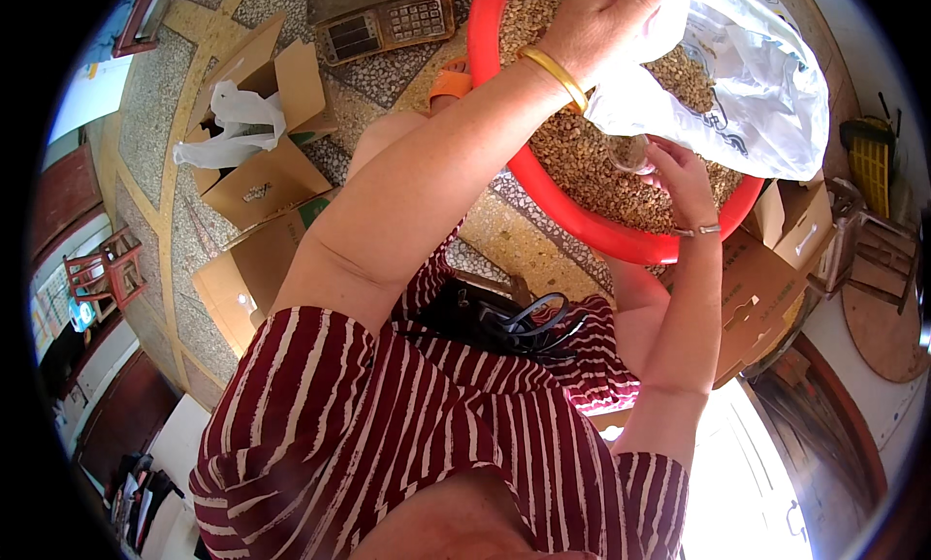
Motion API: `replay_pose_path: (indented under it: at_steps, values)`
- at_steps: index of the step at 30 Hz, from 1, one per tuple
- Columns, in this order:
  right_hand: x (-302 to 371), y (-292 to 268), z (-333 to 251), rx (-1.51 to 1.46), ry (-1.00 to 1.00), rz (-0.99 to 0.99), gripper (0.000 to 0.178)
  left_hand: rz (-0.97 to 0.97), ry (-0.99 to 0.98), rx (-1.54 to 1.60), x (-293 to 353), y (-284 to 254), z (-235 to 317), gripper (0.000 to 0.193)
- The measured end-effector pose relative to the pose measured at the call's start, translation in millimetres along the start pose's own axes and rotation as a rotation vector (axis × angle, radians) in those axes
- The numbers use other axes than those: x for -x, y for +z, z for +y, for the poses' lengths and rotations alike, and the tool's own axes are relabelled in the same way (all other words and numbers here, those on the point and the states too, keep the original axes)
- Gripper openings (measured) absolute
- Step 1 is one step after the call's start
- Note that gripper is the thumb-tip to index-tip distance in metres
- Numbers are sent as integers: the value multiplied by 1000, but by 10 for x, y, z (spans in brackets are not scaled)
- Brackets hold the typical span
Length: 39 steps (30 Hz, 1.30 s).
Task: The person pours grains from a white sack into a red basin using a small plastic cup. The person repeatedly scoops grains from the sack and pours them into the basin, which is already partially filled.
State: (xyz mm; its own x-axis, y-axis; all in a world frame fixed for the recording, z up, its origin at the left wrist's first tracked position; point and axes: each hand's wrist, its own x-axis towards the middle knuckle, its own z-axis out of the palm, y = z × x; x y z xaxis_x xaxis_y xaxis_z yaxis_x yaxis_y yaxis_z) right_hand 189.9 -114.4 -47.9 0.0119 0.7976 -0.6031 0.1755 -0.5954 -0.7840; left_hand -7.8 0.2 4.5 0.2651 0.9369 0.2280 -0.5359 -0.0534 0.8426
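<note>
A wide tub with a thick red rim [582,223] stands before me, filled with small brown pieces [572,162] whose kind I cannot make out. Over its far right part hangs a translucent white plastic bag [776,95] with dark print. My left hand [603,25], a gold bangle at its wrist, is closed on the bag's upper edge; bright glare washes out the fingertips. Just below the bag, my right hand [685,180] grips a small clear cup [627,154] by its side, low over the brown pieces. More pieces show beside the bag's folds.
A digital scale [383,27] sits on the floor beyond the tub. At left, an open cardboard box [264,187] bears a crumpled white bag [238,119]. Another carton [752,293] is at right, near a wooden chair [878,255]. A dark device with cables [529,318] lies in my lap.
</note>
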Motion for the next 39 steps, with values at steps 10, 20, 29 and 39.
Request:
replay_pose_path:
  at_steps: [10, 20, 29, 39]
  values:
    - [565, -228, -461, -350, -206, -229, 46, 28, -46, 79, -4, 71, 16, 30]
    - [33, -234, -525, 184, -617, 608, 43, -44, -99, 141, 42, 13, -38, 25]
    - [-196, -39, -746, 880, -1064, 945, 57, -162, -96, 250, 38, 4, -43, 25]
    - [35, -13, -668, 13, -1067, 585, 44, -33, -7, -107, 32, -15, -42, 33]
